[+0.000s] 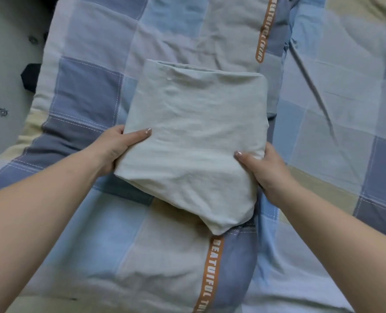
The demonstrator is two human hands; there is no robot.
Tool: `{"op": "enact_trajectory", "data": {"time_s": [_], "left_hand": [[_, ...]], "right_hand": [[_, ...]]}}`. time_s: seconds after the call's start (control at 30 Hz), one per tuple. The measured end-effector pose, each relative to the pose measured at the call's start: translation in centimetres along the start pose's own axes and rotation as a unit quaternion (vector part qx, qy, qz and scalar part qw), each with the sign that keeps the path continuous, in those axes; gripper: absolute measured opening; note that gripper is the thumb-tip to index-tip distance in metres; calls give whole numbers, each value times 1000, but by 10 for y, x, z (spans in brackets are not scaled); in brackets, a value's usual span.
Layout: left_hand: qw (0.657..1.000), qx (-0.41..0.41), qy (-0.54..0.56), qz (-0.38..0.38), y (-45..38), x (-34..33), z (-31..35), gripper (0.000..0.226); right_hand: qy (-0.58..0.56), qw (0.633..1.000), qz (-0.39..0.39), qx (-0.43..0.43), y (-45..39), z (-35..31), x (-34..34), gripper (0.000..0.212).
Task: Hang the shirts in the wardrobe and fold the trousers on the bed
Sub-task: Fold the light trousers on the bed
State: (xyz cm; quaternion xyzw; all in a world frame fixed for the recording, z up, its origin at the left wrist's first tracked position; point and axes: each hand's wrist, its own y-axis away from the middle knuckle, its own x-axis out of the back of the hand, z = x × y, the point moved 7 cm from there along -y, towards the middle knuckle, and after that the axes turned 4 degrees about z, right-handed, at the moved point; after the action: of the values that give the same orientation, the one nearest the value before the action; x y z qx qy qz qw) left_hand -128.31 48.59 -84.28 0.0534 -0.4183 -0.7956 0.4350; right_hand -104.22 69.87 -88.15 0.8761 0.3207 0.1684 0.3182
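From the head camera we look down on a pale grey-green pair of folded trousers [194,141], a thick, roughly rectangular bundle that lies in the middle of the bed [86,233]. Its far edge shows the rounded lip of a fold; its near corner tapers to a soft point close to us, just above an orange printed stripe [212,267] on the cover.

We have both hands on the bundle, one at each side. Our left hand [117,150] grips the left edge: the thumb lies flat across the top of the cloth, and the fingers go out of sight beneath it. Our right hand [264,170] grips the right edge in the same way, thumb on top, pointing inward, fingers tucked under the fabric. The two hands are well apart, with the full width of the bundle between them. We cannot tell whether the bundle rests on the bed or is raised slightly off it.

The bed wears a checked duvet cover [323,98] in blue, slate, cream and pale grey squares, creased at the right. A second orange stripe [265,30] runs away at the top. At the far left we see light floor [7,64], and a dark object [30,75] at the bed's edge, too cut off to name.
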Motion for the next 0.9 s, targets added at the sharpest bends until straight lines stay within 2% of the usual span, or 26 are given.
{"op": "enact_trajectory", "data": {"time_s": [0.1,0.2,0.27,0.4,0.47,0.7,0.77,0.9], "left_hand": [[1000,-8,8,-16,25,-10,1,33],[1000,-25,-7,-7,55,-19,3,52],[1000,-25,-5,13,81,-24,2,51],[999,-31,18,38,138,-42,-1,42],[998,-25,36,48,172,-50,1,43],[996,-37,56,51,308,-81,24,69],[996,-47,57,58,348,-89,30,74],[995,-66,64,46,426,-108,47,70]], "right_hand": [[9,1000,5,2,18,-8,19,47],[-6,1000,-11,-3,41,-14,37,47],[5,1000,-17,-7,59,-20,55,46],[28,999,-27,3,102,-42,90,65],[52,998,-36,15,127,-56,111,58],[66,996,-39,51,230,-100,190,34],[63,996,-39,51,260,-106,214,33],[54,997,-10,57,325,-117,266,34]]}}
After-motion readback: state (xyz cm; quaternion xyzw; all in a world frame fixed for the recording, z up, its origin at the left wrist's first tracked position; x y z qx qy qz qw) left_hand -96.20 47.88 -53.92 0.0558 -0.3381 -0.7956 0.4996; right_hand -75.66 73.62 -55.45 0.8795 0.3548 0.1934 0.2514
